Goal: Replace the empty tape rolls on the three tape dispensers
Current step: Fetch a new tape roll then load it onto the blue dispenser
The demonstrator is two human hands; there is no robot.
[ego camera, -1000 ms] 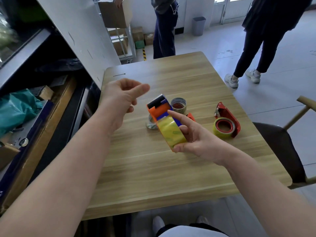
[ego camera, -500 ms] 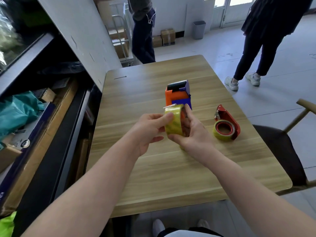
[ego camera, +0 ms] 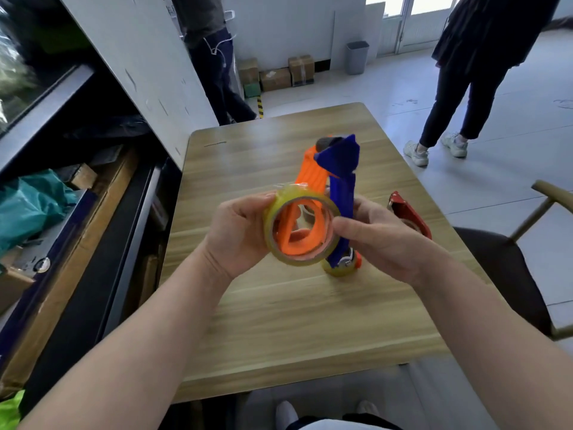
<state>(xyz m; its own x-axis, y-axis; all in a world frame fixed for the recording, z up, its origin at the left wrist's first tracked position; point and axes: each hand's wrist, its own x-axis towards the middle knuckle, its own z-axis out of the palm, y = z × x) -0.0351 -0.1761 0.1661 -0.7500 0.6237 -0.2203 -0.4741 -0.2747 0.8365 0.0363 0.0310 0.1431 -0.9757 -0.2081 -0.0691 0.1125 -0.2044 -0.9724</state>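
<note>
Above the wooden table [ego camera: 279,321] I hold an orange and blue tape dispenser [ego camera: 338,169] with its head pointing away from me. A yellowish clear tape roll [ego camera: 273,243] sits around its orange hub. My left hand [ego camera: 238,237] grips the roll's left rim. My right hand [ego camera: 381,240] holds the dispenser's blue side, thumb on the roll's right rim. A red dispenser [ego camera: 409,212] lies on the table behind my right hand, mostly hidden. Another tape roll with an orange part [ego camera: 341,266] lies on the table under the blue dispenser.
A dark shelf unit with boxes and a teal bag [ego camera: 31,206] stands along the table's left side. A chair [ego camera: 508,274] is at the right edge. Two persons [ego camera: 465,72] stand beyond the table's far end, near cardboard boxes [ego camera: 276,76] and a bin [ego camera: 356,57].
I have lifted the dispenser closer and turned it so the roll's open face looks at me. My left hand, free one second ago, came onto the roll.
</note>
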